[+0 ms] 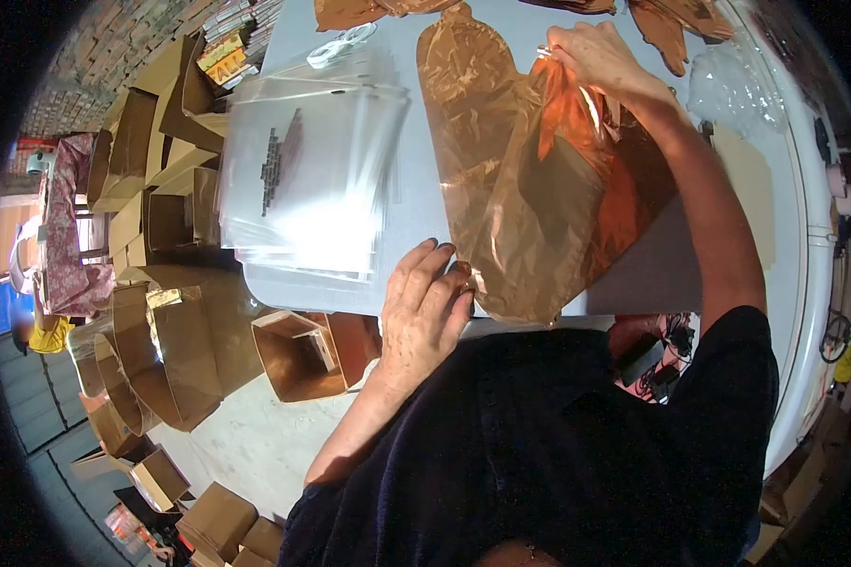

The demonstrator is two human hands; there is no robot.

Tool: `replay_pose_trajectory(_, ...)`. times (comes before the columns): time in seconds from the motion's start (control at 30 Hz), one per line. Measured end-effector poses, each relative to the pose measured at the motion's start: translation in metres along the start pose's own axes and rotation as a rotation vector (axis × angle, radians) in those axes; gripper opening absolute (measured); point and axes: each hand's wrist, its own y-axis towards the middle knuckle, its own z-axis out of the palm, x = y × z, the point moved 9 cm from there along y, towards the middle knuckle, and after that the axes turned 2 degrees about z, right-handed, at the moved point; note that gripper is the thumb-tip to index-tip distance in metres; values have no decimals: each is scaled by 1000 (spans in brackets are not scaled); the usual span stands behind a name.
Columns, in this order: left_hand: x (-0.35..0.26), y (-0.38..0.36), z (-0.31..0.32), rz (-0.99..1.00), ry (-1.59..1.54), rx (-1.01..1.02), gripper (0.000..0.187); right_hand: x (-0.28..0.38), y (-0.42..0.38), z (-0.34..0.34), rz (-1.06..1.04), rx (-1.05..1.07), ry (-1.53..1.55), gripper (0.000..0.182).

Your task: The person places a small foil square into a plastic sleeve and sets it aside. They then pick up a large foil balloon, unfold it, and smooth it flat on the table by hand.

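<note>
Here, left hand presses fingers flat on the copper film sheet at centre frame, anchoring it; right hand pinches its upper edge. Clear bags stacked left.

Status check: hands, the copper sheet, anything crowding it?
Left hand pressing near edge of copper sheet. Right hand pinching its far end. Clear bag stack alongside, not on it.

Left hand pins copper foil sheet; right hand pinches top.

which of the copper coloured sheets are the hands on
The big crinkled copper sheet at the table's near edge, pinned by left hand and right hand; the others lie untouched at the far edge.
</note>
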Motion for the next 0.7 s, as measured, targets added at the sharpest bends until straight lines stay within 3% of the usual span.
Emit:
replay_pose_trajectory(0.13, -1, 1, -1, 1, -2, -4, 27, -1, 2, 13, -21, 30, 72, 10)
replay_pose_trajectory(0.2, -2, 1, -2, -14, -20, 10, 29, -2, 3, 12, 89, 157, 7, 9)
replay_pose_trajectory(0.3, -10, 13, -11, 37, 6, 16, 36, -22, 6, 40, 347, 265, 174, 10)
replay_pose_trajectory(0.4, -21, 31, -18, 147, 28, 24, 45, -13, 7, 32, 256, 268, -3, 9)
replay_pose_trajectory(0.5, -32, 58, 0, 259, 4, 143, 55, 0, 4, 11, 126, 220, 18, 9)
replay_pose_trajectory(0.53, -32, 63, 12, 277, 30, 213, 63, -1, 4, 11, 110, 152, 26, 10)
replay_pose_trajectory(0.63, -28, 65, 42, 267, 86, 329, 65, 4, -7, -3, 29, 19, 51, 9)
replay_pose_trajectory(0.7, -25, 62, 51, 276, 169, 372, 66, -3, -2, 12, 58, 34, 64, 5)
